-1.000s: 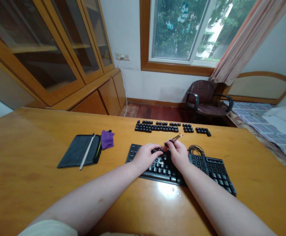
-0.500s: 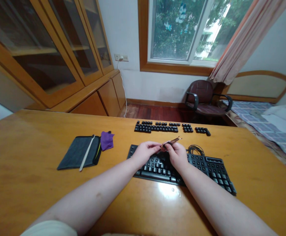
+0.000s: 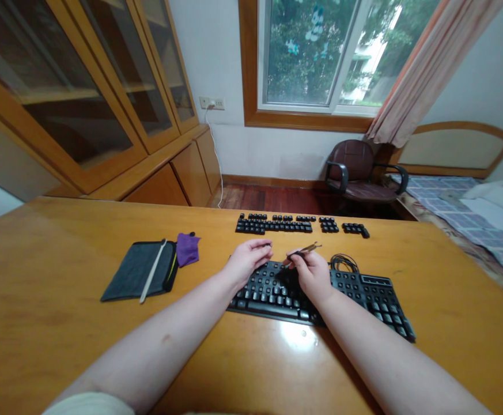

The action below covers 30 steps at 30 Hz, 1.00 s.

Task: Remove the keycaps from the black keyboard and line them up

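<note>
My left hand [image 3: 246, 262] hovers over the left part of a black keyboard [image 3: 268, 308], pinching a small black keycap [image 3: 268, 245] between thumb and fingertips. In my right hand [image 3: 311, 274], closed above the keyboard's middle, is a slim keycap puller [image 3: 309, 248] with a dark body and thin brownish prongs pointing right. The upper rows of the keyboard lack caps and show bare switches. Lower rows and the number pad still carry some keys. My right hand hides part of the middle.
Rows of loose black keycaps [image 3: 272, 226] lie along the desk's far edge. A coiled cable [image 3: 344, 263] is behind the keyboard. On the left are a dark zip pouch [image 3: 125, 274], a pale stick [image 3: 152, 272] on it and a purple cloth [image 3: 188, 249]. Beyond stands a chair [image 3: 352, 167].
My hands have moved apart. The left hand has drawn left and up with the keycap, while the right hand stays nearly in place with the puller.
</note>
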Tool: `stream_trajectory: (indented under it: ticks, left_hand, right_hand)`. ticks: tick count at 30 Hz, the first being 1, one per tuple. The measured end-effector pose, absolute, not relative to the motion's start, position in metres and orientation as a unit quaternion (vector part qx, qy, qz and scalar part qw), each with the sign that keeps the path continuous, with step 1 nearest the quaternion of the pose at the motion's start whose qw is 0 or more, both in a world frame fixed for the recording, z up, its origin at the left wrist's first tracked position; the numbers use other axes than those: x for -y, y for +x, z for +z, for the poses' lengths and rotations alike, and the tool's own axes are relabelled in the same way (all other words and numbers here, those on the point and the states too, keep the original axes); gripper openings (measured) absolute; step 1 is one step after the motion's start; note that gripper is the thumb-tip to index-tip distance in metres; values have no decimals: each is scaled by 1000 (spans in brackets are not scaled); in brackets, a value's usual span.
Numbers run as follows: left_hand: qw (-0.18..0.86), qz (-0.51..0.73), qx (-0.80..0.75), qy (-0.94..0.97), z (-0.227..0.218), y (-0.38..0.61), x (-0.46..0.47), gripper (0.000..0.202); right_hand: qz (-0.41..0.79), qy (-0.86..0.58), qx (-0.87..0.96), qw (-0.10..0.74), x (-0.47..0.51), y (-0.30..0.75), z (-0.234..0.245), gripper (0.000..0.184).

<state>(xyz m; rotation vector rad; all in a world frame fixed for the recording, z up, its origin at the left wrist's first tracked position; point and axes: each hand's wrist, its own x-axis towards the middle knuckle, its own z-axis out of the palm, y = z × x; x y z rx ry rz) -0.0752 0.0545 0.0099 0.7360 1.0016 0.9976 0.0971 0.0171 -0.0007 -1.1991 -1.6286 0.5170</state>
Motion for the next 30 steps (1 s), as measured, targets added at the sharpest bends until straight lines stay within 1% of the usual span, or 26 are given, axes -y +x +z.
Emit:
stream_trajectory:
  ticks: [4, 7, 9, 12, 13, 15, 17, 20, 25, 30]
  left_hand:
    - [669, 442, -452, 391, 21, -82, -65, 23]
    - [596, 434, -453, 501, 30, -89, -84, 30]
    - [491, 403, -460, 621, 35, -92, -99, 27]
    - [260, 312, -480, 778, 38, -90, -117, 20]
    - [202, 272, -481, 809, 37, -87, -120, 19]
    - [137, 192, -471, 850, 33, -81, -122, 20]
    - [103, 146, -467, 866, 25, -73, -120, 19]
    - [73, 127, -472, 869, 13, -66, -117, 19]
    - [59, 127, -471, 871, 1, -65, -116, 10]
    - [21, 154, -458, 875, -3, -67, -115, 8]
  right_hand:
    - [218, -499, 669, 506, -17, 97, -1, 28]
    - [225, -500, 665, 508, -17, 96, -1, 27]
    - [225, -502, 660, 511, -16, 96, 0, 28]
    - [222, -507, 657, 512, -17, 96, 1, 28]
    - [221, -508, 657, 512, -17, 96, 2, 28]
    - [222, -508, 656, 512, -17, 96, 1, 28]
    - [220, -508, 656, 512, -18, 97, 0, 28]
    - [219, -507, 658, 511, -18, 97, -3, 27]
    - [240, -499, 656, 514, -18, 97, -6, 26]
    - [240, -496, 656, 516, -18, 96, -5, 26]
